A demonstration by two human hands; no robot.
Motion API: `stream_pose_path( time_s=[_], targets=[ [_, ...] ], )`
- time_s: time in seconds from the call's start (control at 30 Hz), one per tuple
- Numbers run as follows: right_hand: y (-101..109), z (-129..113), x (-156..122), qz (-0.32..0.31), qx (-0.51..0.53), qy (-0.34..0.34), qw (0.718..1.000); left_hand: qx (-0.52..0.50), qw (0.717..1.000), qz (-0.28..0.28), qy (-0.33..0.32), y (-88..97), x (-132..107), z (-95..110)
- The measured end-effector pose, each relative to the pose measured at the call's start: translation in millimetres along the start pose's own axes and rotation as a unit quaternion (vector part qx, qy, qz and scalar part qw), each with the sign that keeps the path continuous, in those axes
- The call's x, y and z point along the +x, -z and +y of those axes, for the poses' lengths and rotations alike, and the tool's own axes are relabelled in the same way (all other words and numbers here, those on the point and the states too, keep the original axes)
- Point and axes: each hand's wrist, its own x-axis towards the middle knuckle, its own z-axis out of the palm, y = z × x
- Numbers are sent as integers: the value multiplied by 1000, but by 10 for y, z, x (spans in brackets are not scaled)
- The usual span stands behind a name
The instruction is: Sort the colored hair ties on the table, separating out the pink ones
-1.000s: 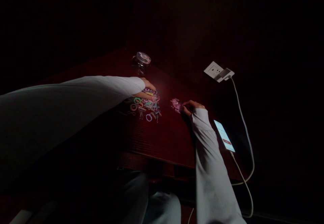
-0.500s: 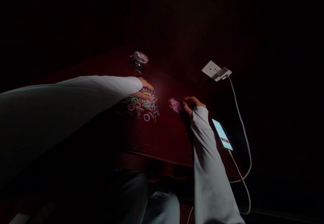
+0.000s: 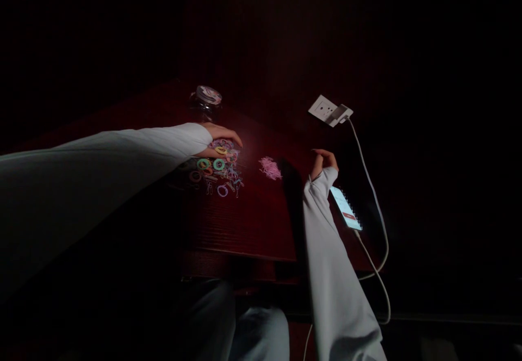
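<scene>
A heap of small coloured rings and clips (image 3: pixel 218 172) lies on a dark red wooden table (image 3: pixel 253 225). My left hand (image 3: pixel 222 135) rests on the heap's far edge, fingers stretched flat over it. A small separate pile of pink pieces (image 3: pixel 269 168) lies to the right of the heap. My right hand (image 3: pixel 323 162) is raised off the table to the right of the pink pile, fingers curled in; whether anything is in them I cannot make out.
A clear jar with a patterned lid (image 3: pixel 205 101) stands behind the heap. A lit phone (image 3: pixel 345 207) lies at the table's right, on a white cable (image 3: pixel 373 209) running to a wall socket with charger (image 3: pixel 329 111). The surroundings are dark.
My right hand has lifted away from the pink pile and moved right. My left hand stays on the coloured heap. The view has shifted slightly.
</scene>
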Motion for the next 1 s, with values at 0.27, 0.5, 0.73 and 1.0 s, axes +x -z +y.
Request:
stream_pose_path(
  time_s=[0.27, 0.5, 0.73, 1.0],
  targets=[
    [-65, -27, -85, -33, 2, -43, 999, 27, 1000, 8, -6, -25, -90, -11],
    [-148, -261, -128, -64, 27, -24, 997, -6, 999, 37, -29, 148, -191, -116],
    [-414, -1022, -471, -189, 11, 146, 971, 31, 984, 165, 63, 466, -240, -265],
    [-762, -1879, -797, -389, -96, 322, 858, 144, 976, 143, 77, 340, -371, -250]
  ],
)
